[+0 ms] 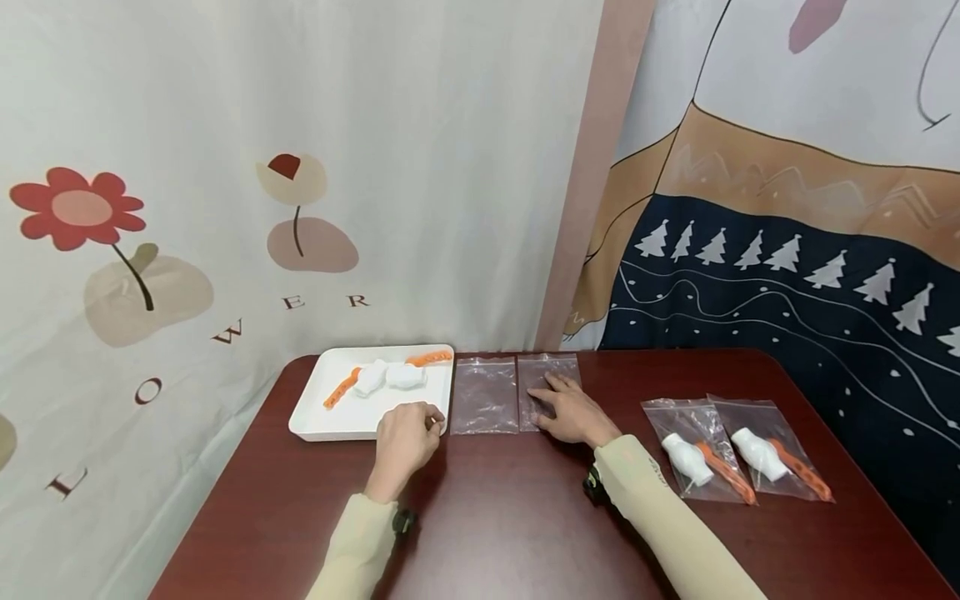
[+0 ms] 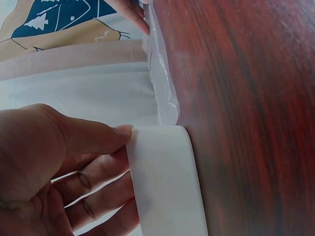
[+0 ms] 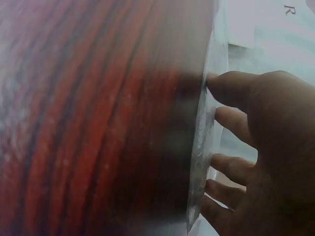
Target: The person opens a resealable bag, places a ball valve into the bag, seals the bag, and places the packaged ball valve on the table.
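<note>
A white tray (image 1: 337, 422) sits at the left back of the table, holding two white rounded bundles (image 1: 406, 377) and two orange strips (image 1: 342, 389) with dark spots. My left hand (image 1: 406, 442) grips the tray's near right corner; in the left wrist view the thumb tip lies at the rim, with curled fingers behind the wall. Right of the tray lie two flat clear zip bags, one bag (image 1: 485, 396) beside the tray and another bag (image 1: 528, 375) beyond it. My right hand (image 1: 573, 412) rests spread on that farther bag, fingertips touching the plastic.
Two filled clear bags lie at the right, overlapping at their edges. The left filled bag (image 1: 672, 417) and the right filled bag (image 1: 757, 412) each contain a white bundle and an orange strip. A printed curtain (image 1: 450, 208) hangs behind the dark red table (image 1: 495, 517).
</note>
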{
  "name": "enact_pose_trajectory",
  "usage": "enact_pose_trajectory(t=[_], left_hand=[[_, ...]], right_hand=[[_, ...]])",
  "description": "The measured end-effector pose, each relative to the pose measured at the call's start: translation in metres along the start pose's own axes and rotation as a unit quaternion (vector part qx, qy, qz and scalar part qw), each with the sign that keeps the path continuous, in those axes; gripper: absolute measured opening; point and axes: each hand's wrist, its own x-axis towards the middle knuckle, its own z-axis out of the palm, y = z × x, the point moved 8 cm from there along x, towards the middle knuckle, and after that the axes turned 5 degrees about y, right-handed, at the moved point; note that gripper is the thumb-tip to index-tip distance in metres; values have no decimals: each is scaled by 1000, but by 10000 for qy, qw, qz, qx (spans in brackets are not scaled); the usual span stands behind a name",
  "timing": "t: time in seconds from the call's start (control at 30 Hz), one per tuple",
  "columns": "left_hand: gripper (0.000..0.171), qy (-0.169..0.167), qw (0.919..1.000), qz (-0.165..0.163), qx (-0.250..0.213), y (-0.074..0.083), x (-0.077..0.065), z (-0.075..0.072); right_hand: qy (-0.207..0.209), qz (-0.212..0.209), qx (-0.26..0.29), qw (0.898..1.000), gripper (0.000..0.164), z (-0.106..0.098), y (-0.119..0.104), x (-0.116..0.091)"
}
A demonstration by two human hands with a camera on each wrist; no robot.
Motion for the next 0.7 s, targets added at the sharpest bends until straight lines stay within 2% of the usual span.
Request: enact_pose_trajectory(t=[0.37,0.7], left_hand=[[11,-139,9999,-66,10,-1,1,3],[10,-168,9998,-66,31,-1,3,3]], right_hand=[[-102,-141,163,9997,52,-1,1,-16],[-31,-388,215,9990,51,-6,0,-34]])
